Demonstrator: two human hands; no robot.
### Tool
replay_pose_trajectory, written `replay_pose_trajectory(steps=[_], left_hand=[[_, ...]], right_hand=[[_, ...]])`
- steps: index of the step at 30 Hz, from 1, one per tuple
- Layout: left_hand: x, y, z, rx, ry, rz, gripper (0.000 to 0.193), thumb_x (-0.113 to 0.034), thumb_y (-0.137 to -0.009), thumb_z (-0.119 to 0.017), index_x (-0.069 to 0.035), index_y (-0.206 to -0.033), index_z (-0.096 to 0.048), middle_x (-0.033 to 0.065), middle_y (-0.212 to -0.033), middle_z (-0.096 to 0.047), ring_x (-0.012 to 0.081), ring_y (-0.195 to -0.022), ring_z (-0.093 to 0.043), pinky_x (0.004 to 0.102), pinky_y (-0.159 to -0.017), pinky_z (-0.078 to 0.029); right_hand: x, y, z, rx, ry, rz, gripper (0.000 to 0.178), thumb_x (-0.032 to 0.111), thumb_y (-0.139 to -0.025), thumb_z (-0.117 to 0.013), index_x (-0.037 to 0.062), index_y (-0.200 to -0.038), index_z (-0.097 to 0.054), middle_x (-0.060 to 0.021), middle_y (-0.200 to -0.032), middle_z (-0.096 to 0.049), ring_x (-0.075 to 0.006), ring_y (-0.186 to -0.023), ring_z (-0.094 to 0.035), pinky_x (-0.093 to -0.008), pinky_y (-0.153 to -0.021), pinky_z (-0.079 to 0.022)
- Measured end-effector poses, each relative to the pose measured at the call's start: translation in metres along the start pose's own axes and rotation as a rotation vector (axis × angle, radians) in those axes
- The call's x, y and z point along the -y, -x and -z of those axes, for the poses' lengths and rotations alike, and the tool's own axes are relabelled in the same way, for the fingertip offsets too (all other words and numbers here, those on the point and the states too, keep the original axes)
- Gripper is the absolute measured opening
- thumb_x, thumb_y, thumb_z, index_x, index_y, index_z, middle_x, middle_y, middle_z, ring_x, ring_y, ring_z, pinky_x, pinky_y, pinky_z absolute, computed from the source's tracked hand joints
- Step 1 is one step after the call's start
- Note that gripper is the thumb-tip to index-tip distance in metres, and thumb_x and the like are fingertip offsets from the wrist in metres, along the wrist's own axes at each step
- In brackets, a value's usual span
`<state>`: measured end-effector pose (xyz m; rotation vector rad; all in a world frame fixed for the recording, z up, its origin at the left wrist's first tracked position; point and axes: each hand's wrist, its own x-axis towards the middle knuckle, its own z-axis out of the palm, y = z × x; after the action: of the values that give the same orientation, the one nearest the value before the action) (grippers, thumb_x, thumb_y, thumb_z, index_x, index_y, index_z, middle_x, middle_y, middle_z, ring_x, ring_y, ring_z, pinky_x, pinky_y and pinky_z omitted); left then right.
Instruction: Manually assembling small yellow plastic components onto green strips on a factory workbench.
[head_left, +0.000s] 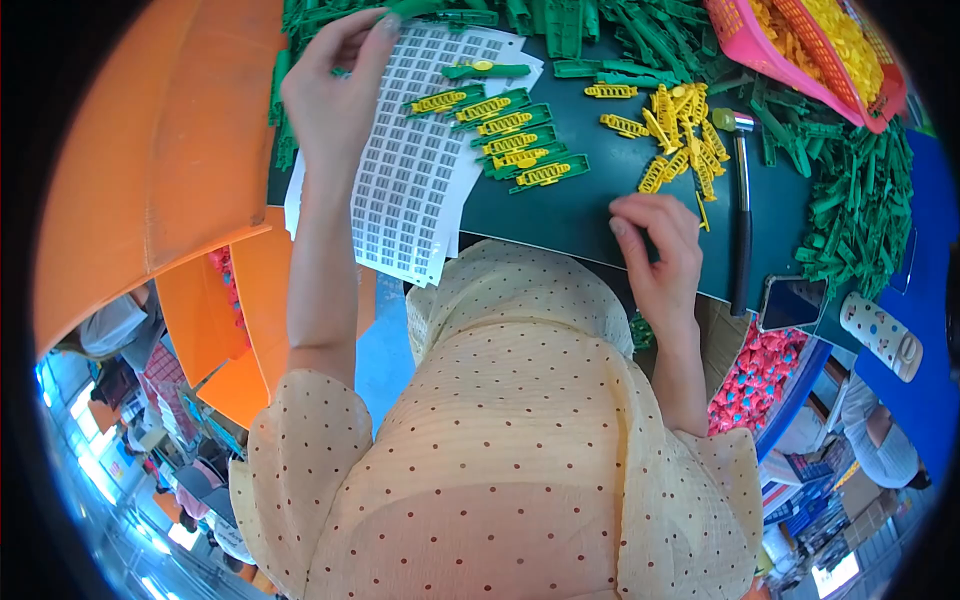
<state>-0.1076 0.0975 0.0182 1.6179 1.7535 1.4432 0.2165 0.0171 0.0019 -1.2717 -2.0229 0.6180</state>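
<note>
My left hand reaches to the far left of the table, its fingers pinched at the end of a green plastic part at the pile's edge. Beneath it lie white sheets printed with rows of small dark labels. Beside them sits a row of green parts with yellow inserts fitted in, some overlapping the sheets; another green part has a small yellow piece on it. My right hand hovers at the near table edge, fingers loosely bent and apart, holding nothing visible. Just beyond it lies a loose heap of yellow inserts.
A hammer lies right of the yellow heap. Green parts pile up along the back and right. A pink basket holds yellow pieces. A phone and a white patterned case lie near right. An orange panel stands left.
</note>
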Motion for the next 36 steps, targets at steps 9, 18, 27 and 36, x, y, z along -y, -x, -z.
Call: replay_pose_trajectory(steps=[9,18,27,36], left_hand=[[-0.077,0.116,-0.036,0.58,-0.166,-0.514,0.016,-0.014,-0.077,-0.079,-0.009,-0.086,-0.066,0.0028,-0.075,-0.059,0.0193,-0.069,-0.056,0.0334,-0.062,-0.043],[-0.081,0.151,-0.075,0.794,-0.209,-0.474,0.027,-0.023,-0.081,-0.073,-0.005,-0.1,-0.067,0.0036,-0.078,-0.057,0.0192,-0.077,-0.057,0.0313,-0.066,-0.043],[-0.061,0.123,-0.091,0.551,-0.237,-0.592,0.026,-0.014,-0.078,-0.074,-0.006,-0.101,-0.067,0.0032,-0.09,-0.058,0.0202,-0.086,-0.056,0.0338,-0.074,-0.047],[-0.07,0.128,-0.082,0.608,-0.225,-0.418,0.029,-0.016,-0.076,-0.078,-0.007,-0.102,-0.069,0.0023,-0.097,-0.062,0.0203,-0.091,-0.058,0.0339,-0.076,-0.047]], right_hand=[[-0.023,-0.01,-0.01,-0.184,0.316,-0.099,0.015,0.012,-0.085,-0.077,0.0104,-0.096,-0.067,-0.0019,-0.096,-0.064,-0.0181,-0.082,-0.062,-0.034,-0.079,-0.04],[-0.019,-0.004,-0.006,-0.14,0.396,-0.171,0.022,0.015,-0.084,-0.078,0.0138,-0.103,-0.067,-0.0024,-0.105,-0.061,-0.0211,-0.102,-0.058,-0.0377,-0.085,-0.037],[-0.027,0.007,-0.002,-0.11,0.402,-0.188,0.03,0.012,-0.083,-0.078,0.015,-0.112,-0.068,-0.0048,-0.117,-0.058,-0.0228,-0.106,-0.057,-0.0377,-0.088,-0.036],[-0.033,0.015,0.004,-0.128,0.399,-0.248,0.03,0.01,-0.082,-0.078,0.0134,-0.11,-0.067,-0.0012,-0.107,-0.061,-0.015,-0.079,-0.058,-0.0332,-0.084,-0.037]])
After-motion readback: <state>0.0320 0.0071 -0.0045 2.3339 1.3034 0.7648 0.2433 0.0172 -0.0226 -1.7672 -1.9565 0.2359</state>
